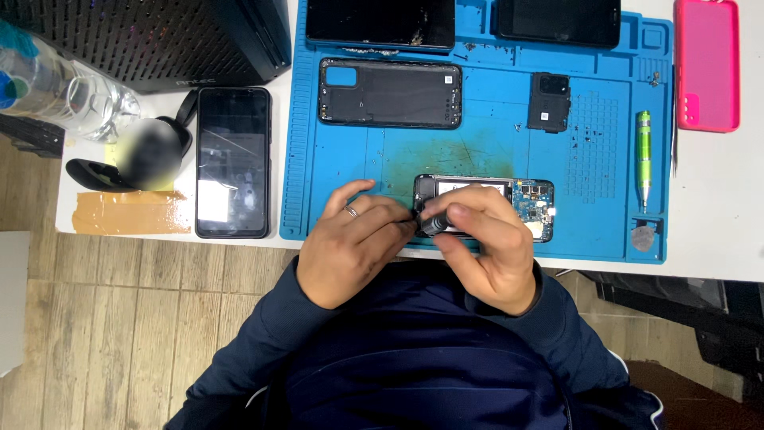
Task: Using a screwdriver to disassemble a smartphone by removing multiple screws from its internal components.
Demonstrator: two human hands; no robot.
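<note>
left hand: the left hand sits at the near-left end of the opened phone. Fingers curled together, tips pressed in toward the phone's left edge and right up against the dark tool tip. Ring on one finger, thumb sticking up and away from the rest.

right hand: the right hand is draped over the phone's near edge. Thumb and fingers pinched around a small dark screwdriver, honestly only the stubby end of it peeks out between the two hands.

where the phone is: directly under and just beyond both sets of fingertips, flat on the blue work mat near its front edge. Back is off, and a blue circuit board shows at the end past the right hand's knuckles.

long axis: runs left-right, so across both hands, not pointing away from them.

tool vs phone: the screwdriver end sits over the phone's left end, right where the two hands meet. Can't tell if the bit is actually seated in anything, fingers cover it.

who's nearer: pretty much a tie, both touching; the right hand covers more of it.

other stuff: the black back cover lies further out beyond the fingers, a green pen-shaped driver well off past the right hand, and an intact black phone off the mat past the left hand.
</note>
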